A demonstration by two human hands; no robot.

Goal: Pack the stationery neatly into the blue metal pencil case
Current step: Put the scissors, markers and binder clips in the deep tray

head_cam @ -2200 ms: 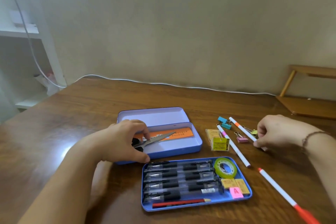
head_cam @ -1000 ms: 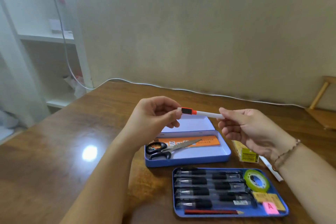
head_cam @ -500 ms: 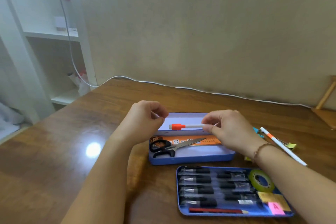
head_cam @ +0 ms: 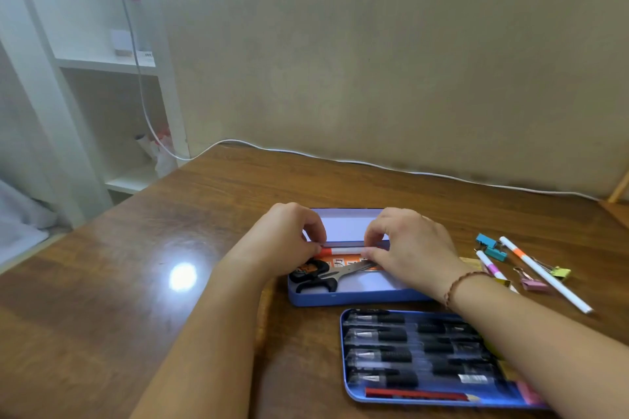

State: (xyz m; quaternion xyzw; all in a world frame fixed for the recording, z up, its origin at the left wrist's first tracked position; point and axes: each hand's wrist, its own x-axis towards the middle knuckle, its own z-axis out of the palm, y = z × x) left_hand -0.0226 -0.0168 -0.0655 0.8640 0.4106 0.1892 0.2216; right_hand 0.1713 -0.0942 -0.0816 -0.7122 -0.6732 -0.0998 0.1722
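At frame centre, the left hand [head_cam: 286, 241] and right hand [head_cam: 408, 245] each pinch an end of the white marker [head_cam: 345, 251], held along the back wall of the blue pencil case [head_cam: 354, 296]. Released unevenly, it could roll onto the scissors [head_cam: 326, 274] and sit crooked.

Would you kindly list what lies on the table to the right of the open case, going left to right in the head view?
Pink-banded pen → blue clips → pink clip → orange-banded pen → green clip.
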